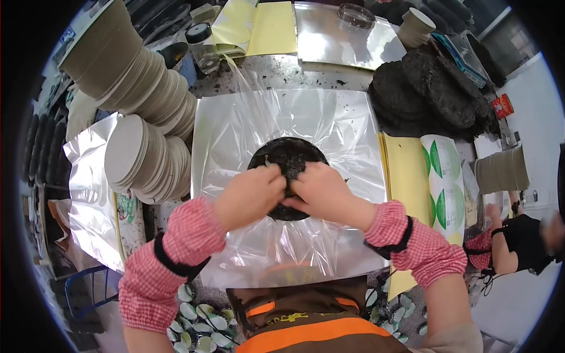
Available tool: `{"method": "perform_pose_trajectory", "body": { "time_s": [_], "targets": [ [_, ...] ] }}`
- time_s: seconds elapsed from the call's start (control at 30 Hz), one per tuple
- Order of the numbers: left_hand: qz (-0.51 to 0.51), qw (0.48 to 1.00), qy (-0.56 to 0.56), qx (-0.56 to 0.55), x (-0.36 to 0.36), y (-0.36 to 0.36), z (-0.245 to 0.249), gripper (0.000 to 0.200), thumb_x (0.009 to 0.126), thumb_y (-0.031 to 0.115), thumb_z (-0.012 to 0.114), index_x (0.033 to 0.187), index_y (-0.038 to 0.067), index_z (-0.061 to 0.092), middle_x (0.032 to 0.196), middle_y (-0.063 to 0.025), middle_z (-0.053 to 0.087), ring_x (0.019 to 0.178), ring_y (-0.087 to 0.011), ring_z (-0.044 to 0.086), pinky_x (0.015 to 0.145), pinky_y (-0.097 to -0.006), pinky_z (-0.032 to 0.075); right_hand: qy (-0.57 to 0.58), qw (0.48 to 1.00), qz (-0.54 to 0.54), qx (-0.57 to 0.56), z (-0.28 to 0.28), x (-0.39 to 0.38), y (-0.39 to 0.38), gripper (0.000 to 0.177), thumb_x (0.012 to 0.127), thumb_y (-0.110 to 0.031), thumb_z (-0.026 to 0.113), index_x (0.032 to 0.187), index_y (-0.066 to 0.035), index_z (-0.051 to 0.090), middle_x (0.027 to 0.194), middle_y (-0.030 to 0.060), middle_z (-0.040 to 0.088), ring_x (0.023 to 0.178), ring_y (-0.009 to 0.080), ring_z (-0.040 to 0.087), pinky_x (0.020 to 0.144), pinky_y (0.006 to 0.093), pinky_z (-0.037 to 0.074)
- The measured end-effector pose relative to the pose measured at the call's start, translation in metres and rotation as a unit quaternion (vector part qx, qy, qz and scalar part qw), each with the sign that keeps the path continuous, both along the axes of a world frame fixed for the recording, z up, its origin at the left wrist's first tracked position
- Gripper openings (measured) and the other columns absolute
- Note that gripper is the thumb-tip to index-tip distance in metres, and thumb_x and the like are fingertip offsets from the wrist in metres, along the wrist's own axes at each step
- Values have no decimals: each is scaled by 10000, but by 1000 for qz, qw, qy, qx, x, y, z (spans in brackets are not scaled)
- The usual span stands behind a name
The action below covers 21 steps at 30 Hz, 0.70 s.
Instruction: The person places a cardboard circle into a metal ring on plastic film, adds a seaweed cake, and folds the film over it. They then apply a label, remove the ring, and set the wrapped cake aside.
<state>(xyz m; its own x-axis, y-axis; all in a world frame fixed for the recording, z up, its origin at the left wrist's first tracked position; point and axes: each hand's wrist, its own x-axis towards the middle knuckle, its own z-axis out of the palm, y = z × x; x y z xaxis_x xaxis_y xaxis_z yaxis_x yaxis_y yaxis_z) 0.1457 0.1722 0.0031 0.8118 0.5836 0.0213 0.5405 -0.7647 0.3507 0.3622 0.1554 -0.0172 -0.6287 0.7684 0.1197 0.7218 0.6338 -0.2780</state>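
Note:
A round mass of dark leafy material (289, 152) lies inside a dark ring at the middle of a silvery sheet (229, 123). Clear film (297, 241) spreads out in creases around it, over the sheet. My left hand (250, 195) is closed, its curled fingers pressed together at the left side of the dark mass. From the right, my right hand (329, 189) reaches in with fingers bent and thumb stretched towards the left hand. Both sets of fingertips touch the dark material and partly hide it.
Stacks of grey discs (147, 159) stand at left. Dark round cakes (421, 88) are piled at upper right. Yellow sheets (406, 176) and green-printed paper (444, 182) lie right. A lidded jar (203, 50) and a clear dish (356, 16) stand behind. Another person's arm (500, 241) shows far right.

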Motion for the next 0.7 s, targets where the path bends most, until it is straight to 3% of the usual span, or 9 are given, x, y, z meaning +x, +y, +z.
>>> {"method": "perform_pose_trajectory", "body": {
  "time_s": [0.13,0.2,0.23,0.27,0.37,0.43,0.5,0.6,0.7],
  "targets": [
    [-15,995,98,16,0,-18,-13,283,945,326,578,900,69,687,943,-75,667,884,-291,603,830,-459,460,-53,996,38,-54,-6,13,-12,439,870,-423,655,577,-97,645,588,107,619,639,329,621,832,406,505],
    [-13,985,167,-31,-3,-21,-7,180,916,245,625,959,73,660,1005,-97,637,971,-292,592,896,-451,435,-4,998,23,-59,-4,19,-17,357,867,-351,676,649,-69,660,690,118,653,721,323,635,889,417,500],
    [9,1000,-3,-16,-16,-27,0,195,900,204,646,1026,56,654,1062,-115,633,1030,-307,586,941,-455,428,166,985,24,41,2,34,-26,190,857,-223,701,875,-33,710,784,110,667,801,313,646,955,444,483],
    [31,984,-174,6,-30,-30,6,246,883,164,667,1094,39,648,1119,-134,630,1088,-322,581,986,-459,422,175,976,-65,113,5,54,-35,290,852,-241,722,1040,-25,675,814,96,675,854,297,648,977,444,464],
    [348,912,-215,19,-87,-75,3,469,835,53,700,1278,-6,557,1113,-152,618,1112,-294,590,994,-433,449,93,904,-361,211,-15,122,-80,637,851,-207,753,1397,-12,490,846,67,688,867,215,674,885,383,511],
    [425,872,-242,-15,-99,-85,-1,492,838,12,695,1304,-11,540,1022,-130,643,1035,-260,630,939,-407,500,213,886,-412,-12,-22,130,-107,627,861,-167,743,1405,-12,474,850,61,683,804,171,660,803,333,519],
    [334,743,-225,-534,-106,-89,8,471,912,29,628,1361,-20,493,968,-104,667,853,-180,661,802,-328,550,380,795,-395,-262,-1,130,-116,569,880,-84,706,1396,-10,479,845,42,668,691,97,620,660,247,504],
    [276,665,-544,-430,-111,-71,36,351,984,82,557,1318,-23,537,931,-73,686,718,-144,657,704,-273,551,589,748,-282,-117,65,149,-83,431,905,-17,651,1325,-11,553,801,10,632,664,58,585,616,195,471],
    [459,777,-403,-150,-128,-53,-15,305,995,123,536,1260,-19,588,933,-78,691,791,-157,670,742,-336,564,542,743,-389,41,54,175,-60,381,903,2,640,1280,-4,582,770,2,610,693,73,593,648,205,483]
  ]
}}
